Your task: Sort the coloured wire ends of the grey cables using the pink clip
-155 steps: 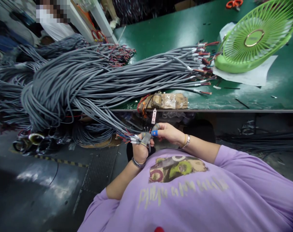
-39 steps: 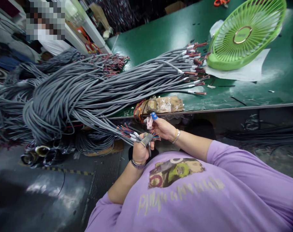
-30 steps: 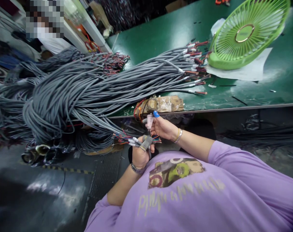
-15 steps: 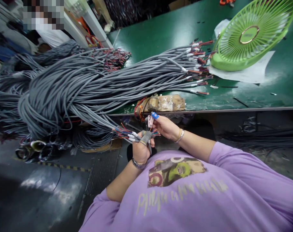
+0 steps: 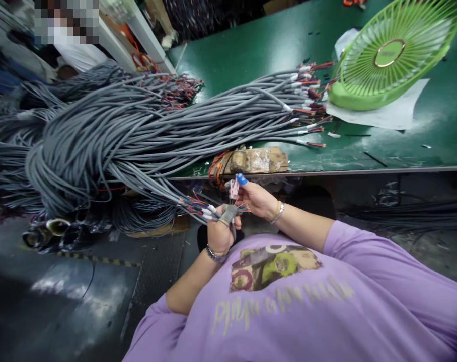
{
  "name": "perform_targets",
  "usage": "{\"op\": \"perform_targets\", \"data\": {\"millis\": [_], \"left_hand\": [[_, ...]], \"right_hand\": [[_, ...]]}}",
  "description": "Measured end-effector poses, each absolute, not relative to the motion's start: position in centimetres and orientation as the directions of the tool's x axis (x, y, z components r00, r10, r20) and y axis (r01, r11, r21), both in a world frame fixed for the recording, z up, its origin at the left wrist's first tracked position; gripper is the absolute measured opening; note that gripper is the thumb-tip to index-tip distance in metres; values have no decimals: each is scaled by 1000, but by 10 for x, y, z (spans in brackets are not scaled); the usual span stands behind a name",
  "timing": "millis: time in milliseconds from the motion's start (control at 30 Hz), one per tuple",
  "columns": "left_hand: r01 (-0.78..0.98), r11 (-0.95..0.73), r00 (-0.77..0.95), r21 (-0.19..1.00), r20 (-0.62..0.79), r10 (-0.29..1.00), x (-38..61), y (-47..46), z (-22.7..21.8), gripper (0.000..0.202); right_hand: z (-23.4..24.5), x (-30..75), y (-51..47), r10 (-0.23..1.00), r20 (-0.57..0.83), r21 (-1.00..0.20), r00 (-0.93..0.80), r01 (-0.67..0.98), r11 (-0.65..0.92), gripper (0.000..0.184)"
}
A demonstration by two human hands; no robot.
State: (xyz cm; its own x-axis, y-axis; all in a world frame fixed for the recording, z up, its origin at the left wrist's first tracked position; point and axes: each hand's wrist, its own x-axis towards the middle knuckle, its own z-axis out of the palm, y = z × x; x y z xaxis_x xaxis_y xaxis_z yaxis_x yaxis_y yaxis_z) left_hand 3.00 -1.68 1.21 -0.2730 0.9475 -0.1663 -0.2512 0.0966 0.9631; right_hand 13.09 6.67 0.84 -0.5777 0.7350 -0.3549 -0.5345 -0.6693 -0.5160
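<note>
My left hand (image 5: 220,235) clasps the stripped ends of a few thin grey cables (image 5: 209,212), their coloured wires (image 5: 191,203) fanned out. Just above it, my right hand (image 5: 256,198), a blue cap (image 5: 242,179) on one fingertip, pinches a small pale plastic connector (image 5: 234,189). A great bundle of grey cables (image 5: 130,130) sprawls over the dark green bench (image 5: 258,50), near a lime-green plastic fan (image 5: 394,50).

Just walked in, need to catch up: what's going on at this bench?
A person in a purple shirt grips stripped cable ends in the left hand, below the edge of the green table. The right hand pinches a pale connector above their coloured wires. A cable bundle lies across the table, beside a green fan.
</note>
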Motion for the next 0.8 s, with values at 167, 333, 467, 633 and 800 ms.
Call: {"op": "perform_targets", "data": {"millis": [167, 333, 467, 633, 800], "left_hand": [[-244, 61, -267, 968, -128, 955, 27, -24, 12, 30], [-215, -18, -339, 977, -57, 939, 26, -27, 13, 26], [-198, -58, -375, 978, -20, 927, 30, -24, 15, 22], [-122, -45, -405, 991, -9, 914, 34, -19, 14, 26], [-124, -43, -427, 991, -14, 904, 33, -15, 14, 28]], "right_hand": [[9, 137, 67, 654, -367, -488, -661, -462, -741, 55], [5, 138, 67, 711, -304, -538, -635, -501, -678, 31], [2, 138, 65, 769, -266, -596, -582, -527, -605, 23], [2, 136, 66, 768, -275, -602, -578, -520, -606, 38], [6, 137, 68, 761, -275, -599, -587, -514, -614, 41]]}}
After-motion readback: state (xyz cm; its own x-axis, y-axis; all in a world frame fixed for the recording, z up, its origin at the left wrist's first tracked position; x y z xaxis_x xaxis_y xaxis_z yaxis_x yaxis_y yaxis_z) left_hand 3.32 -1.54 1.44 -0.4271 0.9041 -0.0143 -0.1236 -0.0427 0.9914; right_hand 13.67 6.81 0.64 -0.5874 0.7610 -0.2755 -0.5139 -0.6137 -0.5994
